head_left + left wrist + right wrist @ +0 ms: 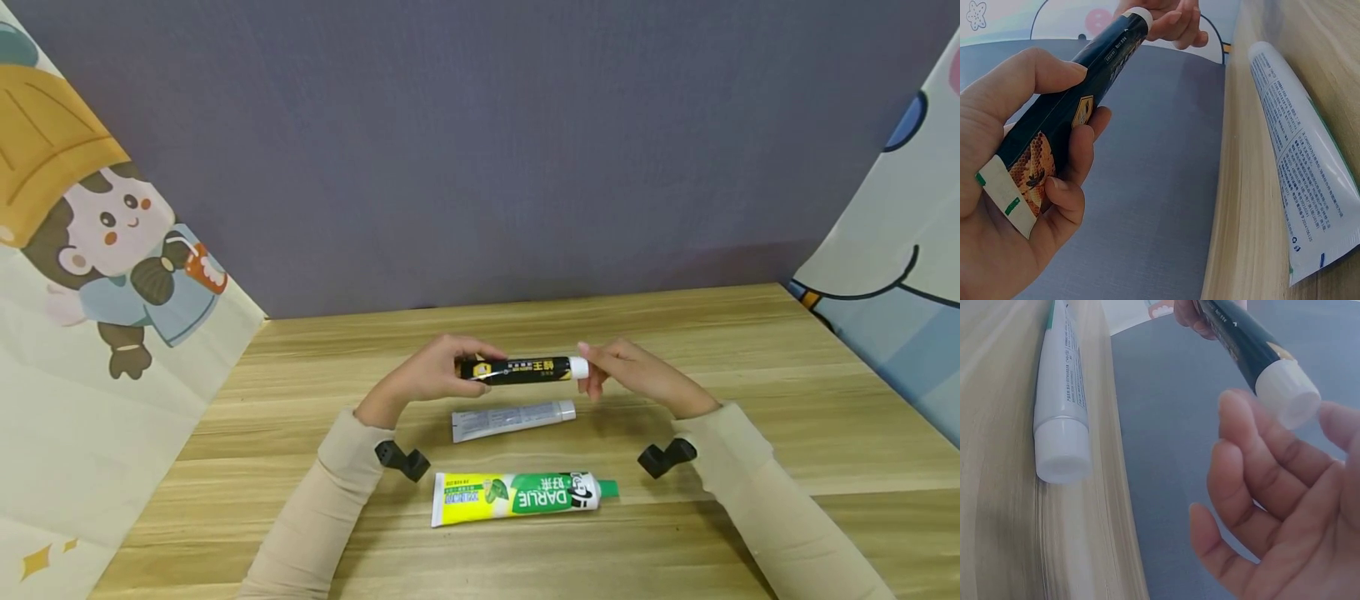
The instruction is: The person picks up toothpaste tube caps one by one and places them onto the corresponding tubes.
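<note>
A black toothpaste tube (517, 370) with yellow lettering is held level above the wooden table. My left hand (441, 368) grips its flat crimped end, thumb on one side and curled fingers on the other; a honeycomb picture shows there in the left wrist view. At the opposite end sits the white cap (1288, 394). Thumb and forefinger of my right hand (626, 372) are at either side of this cap, while the other fingers curve loosely below. Beneath the held tube, a white printed tube (1300, 162) lies on the table, its white cap toward the right.
Nearest my body lies a yellow and green Darlie toothpaste tube (517, 498) with a green cap. A grey panel (495, 150) stands along the back edge of the wooden table (247, 500). Cartoon-printed sheets (67, 433) rise at both sides. Each wrist bears a black camera mount (402, 460).
</note>
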`<state>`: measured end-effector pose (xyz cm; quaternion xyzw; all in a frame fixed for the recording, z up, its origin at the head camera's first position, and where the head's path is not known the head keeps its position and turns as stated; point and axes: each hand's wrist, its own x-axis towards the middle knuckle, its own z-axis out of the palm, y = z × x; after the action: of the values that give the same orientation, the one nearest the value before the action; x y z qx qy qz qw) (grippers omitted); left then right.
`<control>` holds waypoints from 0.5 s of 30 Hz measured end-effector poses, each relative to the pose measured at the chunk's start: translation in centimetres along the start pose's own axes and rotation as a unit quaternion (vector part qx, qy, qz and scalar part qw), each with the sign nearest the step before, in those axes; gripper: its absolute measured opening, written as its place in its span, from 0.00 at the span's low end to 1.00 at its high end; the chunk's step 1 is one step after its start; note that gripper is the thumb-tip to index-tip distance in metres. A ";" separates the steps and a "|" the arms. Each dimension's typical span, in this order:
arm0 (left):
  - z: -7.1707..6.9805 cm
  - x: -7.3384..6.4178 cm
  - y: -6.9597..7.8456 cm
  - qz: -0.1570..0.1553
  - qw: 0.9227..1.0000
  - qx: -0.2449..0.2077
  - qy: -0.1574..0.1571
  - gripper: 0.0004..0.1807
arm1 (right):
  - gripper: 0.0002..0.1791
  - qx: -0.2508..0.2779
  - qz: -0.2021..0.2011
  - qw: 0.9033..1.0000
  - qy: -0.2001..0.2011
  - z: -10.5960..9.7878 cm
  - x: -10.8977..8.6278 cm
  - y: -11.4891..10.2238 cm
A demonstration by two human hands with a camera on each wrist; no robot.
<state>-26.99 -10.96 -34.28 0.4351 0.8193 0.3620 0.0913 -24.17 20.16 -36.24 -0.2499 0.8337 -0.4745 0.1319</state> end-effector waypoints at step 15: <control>0.0 0.0 -0.1 -0.016 1.000 -0.010 -0.003 0.24 | 0.17 0.014 -0.064 0.997 0.026 -0.3 -0.3 0.2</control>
<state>-27.05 -11.01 -34.38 0.4225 0.8221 0.3672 0.1041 -24.15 20.66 -36.29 -0.2887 0.8122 -0.5002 0.0826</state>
